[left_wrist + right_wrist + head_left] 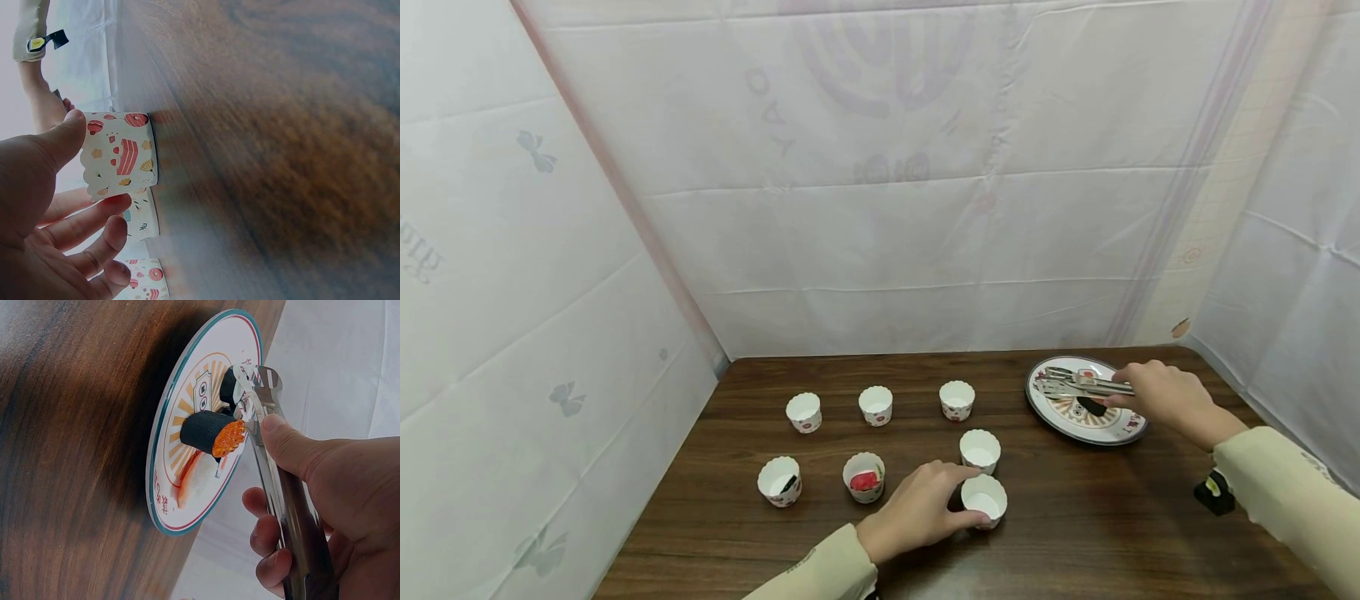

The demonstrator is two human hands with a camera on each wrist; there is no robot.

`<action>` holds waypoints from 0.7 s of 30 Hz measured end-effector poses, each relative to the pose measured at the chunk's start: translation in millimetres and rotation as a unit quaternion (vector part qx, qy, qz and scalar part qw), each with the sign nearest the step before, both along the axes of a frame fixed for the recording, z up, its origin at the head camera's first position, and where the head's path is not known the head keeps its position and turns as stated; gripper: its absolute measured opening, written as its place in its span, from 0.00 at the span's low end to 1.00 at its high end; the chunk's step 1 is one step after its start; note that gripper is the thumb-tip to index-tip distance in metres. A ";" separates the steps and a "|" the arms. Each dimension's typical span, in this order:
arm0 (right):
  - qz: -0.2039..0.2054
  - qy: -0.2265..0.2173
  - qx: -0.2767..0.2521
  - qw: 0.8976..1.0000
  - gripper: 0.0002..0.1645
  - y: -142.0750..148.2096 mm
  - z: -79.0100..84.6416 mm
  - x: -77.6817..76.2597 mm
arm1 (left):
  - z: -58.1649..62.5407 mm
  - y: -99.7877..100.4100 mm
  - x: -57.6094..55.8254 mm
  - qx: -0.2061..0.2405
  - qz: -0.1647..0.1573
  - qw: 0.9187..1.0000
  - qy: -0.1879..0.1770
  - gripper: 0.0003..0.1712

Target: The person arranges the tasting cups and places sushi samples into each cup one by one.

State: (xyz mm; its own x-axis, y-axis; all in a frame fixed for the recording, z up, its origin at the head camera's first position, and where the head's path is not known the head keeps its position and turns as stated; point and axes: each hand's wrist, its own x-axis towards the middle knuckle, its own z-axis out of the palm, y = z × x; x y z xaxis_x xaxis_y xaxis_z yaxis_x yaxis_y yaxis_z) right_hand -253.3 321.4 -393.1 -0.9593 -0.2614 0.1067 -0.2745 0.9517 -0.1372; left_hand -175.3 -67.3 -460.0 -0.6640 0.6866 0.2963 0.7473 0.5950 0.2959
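Note:
My left hand point(925, 510) holds a white paper baking cup point(984, 500) at its sides, thumb on one side and fingers on the other. Red and yellow prints cover that cup point(119, 150) in the left wrist view. Another cup point(980, 452) stands just behind it. On the right, my right hand point(1168, 400) grips metal tongs point(294, 519) above a round plate point(1037, 408). On the plate are an orange-topped, dark-wrapped sushi piece point(203, 434) and a shrimp sushi piece point(195, 478). The tong tips meet another dark-wrapped piece point(227, 387); whether they clamp it, I cannot tell.
Three cups stand in the back row, including the left one point(805, 412). In front, one cup point(780, 481) holds a dark piece and another cup point(863, 477) a red piece. Printed white sheets point(880, 250) hang behind the brown wooden table point(1075, 517).

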 end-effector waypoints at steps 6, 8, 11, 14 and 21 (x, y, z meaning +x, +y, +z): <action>0.002 0.001 -0.003 1.000 0.23 0.6 -0.3 -0.4 | 0.0 0.1 0.5 0.001 0.002 1.000 -0.001 0.31; 0.002 0.001 -0.002 1.000 0.23 1.0 -0.3 -0.4 | 0.1 0.2 0.5 0.000 0.002 1.000 0.000 0.31; 0.002 0.000 -0.003 1.000 0.23 1.3 -0.7 -0.2 | -0.1 0.3 0.6 0.000 0.001 1.000 -0.002 0.31; 0.000 -0.003 -0.003 1.000 0.24 0.9 -0.5 0.1 | -0.5 0.2 0.4 0.000 0.001 1.000 -0.002 0.31; -0.002 0.003 0.002 1.000 0.23 1.4 -1.2 -0.1 | -0.8 0.2 0.2 0.001 0.001 1.000 -0.001 0.31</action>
